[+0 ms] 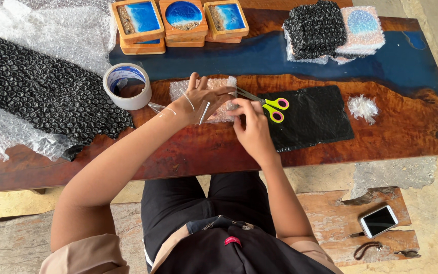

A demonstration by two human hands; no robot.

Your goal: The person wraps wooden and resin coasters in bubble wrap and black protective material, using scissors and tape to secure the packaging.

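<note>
My left hand [202, 99] rests flat on a small parcel wrapped in clear bubble wrap [181, 89], with strips of clear tape stuck across its back and wrist. My right hand [249, 122] pinches the parcel's right edge with closed fingers. Scissors with yellow and pink handles [272, 105] lie just right of both hands, on a black bubble wrap sheet [315, 119]. A roll of clear tape [126, 86] stands to the left of my left hand.
Wooden coasters with blue resin [183, 18] are stacked at the back. Wrapped bundles [333, 30] sit back right. Black and clear bubble wrap [41, 91] covers the left side. A phone [378, 221] lies on the bench. A scrap of clear wrap [363, 107] lies right.
</note>
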